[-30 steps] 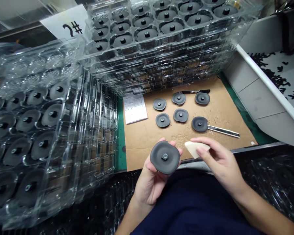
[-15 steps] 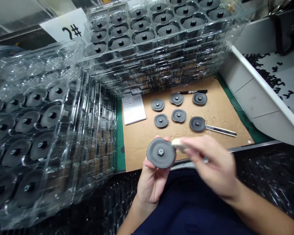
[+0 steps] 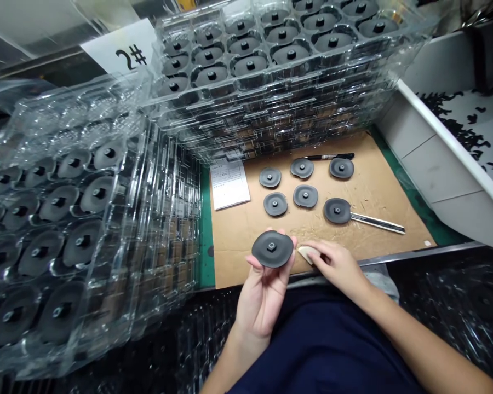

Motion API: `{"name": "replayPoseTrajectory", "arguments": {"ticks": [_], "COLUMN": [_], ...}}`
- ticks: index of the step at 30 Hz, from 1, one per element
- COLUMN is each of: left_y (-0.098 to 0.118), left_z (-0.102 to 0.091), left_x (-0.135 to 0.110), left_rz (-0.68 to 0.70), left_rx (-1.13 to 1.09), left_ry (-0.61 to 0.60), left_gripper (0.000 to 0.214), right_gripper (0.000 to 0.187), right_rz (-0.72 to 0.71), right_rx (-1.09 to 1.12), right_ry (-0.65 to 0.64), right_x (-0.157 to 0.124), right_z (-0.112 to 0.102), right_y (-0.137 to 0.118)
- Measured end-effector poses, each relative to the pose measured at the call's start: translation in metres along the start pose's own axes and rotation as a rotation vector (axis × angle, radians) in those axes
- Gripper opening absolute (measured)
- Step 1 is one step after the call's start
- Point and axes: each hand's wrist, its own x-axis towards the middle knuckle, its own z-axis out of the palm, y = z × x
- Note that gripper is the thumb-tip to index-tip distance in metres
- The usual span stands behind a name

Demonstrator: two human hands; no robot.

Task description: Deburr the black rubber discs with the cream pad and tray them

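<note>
My left hand [image 3: 265, 298] holds up a dark grey rubber disc [image 3: 265, 257] by its rim, palm up, fingers behind it. A small metal stud stands at the disc's centre. My right hand [image 3: 339, 268] pinches a small off-white block [image 3: 305, 253], perhaps an eraser or sponge, just right of the disc and apart from it. Beyond the hands, several similar discs [image 3: 305, 203] lie in two rough rows on a brown cardboard sheet [image 3: 242, 241]. One more disc [image 3: 332, 218] touches the end of a slim knife-like tool [image 3: 380, 224].
Stacked clear plastic trays [image 3: 246, 112] filled with discs stand at the back. Another tray stack [image 3: 135, 241] rises on the left. A printed paper pad [image 3: 232, 194] and black pen [image 3: 332, 156] lie on the cardboard. At right, a white bin [image 3: 443, 137] holds black scraps [image 3: 460, 126].
My right hand has drawn the off-white block away from the disc's edge and lowered it towards the cardboard. The held disc has tilted flatter. The whole view has shifted slightly.
</note>
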Motion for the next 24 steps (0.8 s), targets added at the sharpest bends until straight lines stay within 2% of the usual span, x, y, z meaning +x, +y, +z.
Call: {"name": "replayPoseTrajectory", "arguments": {"ticks": [3,6,8,10,12,14,15,19,20,22,24], "left_y": [-0.004,-0.010,-0.013,-0.013,-0.010,-0.008,-0.008,-0.009,-0.008,-0.005,-0.002], "left_z": [0.000,0.001,0.002,0.005,0.007,0.009,0.009,0.011,0.012,0.012,0.011], "left_x": [-0.001,-0.004,-0.007,-0.009,-0.012,-0.013,-0.014,-0.016,-0.017,-0.019,-0.021], "left_rz": [0.004,0.056,0.090,0.086,0.069,0.090,0.109,0.129,0.123,0.108,0.092], "left_rx": [0.066,0.188,0.298,0.388,0.429,0.442,0.445,0.448,0.444,0.432,0.412], "left_ry": [0.054,0.074,0.066,0.054,0.046,0.061,0.069,0.033,0.014,-0.008,-0.014], "left_gripper": [0.062,0.066,0.067,0.064,0.063,0.064,0.064,0.053,0.052,0.056,0.062], "right_gripper": [0.024,0.026,0.029,0.029,0.027,0.025,0.023,0.023,0.024,0.025,0.024], "right_rz": [0.002,-0.051,-0.203,-0.370,-0.445,-0.436,-0.428,-0.521,-0.557,-0.580,-0.494], "right_rx": [0.002,0.020,0.046,0.083,0.109,0.104,0.088,-0.002,-0.005,0.002,-0.033], "right_ry": [-0.001,0.119,0.159,0.100,-0.065,-0.232,-0.255,0.036,0.041,-0.088,-0.150], "right_x": [0.011,0.018,0.019,0.017,0.016,0.018,0.020,0.019,0.016,0.006,-0.002], "right_z": [-0.009,-0.023,-0.027,-0.027,-0.027,-0.027,-0.027,-0.026,-0.026,-0.029,-0.034], "right_y": [-0.003,-0.041,-0.071,-0.094,-0.107,-0.113,-0.114,-0.112,-0.110,-0.104,-0.099]}}
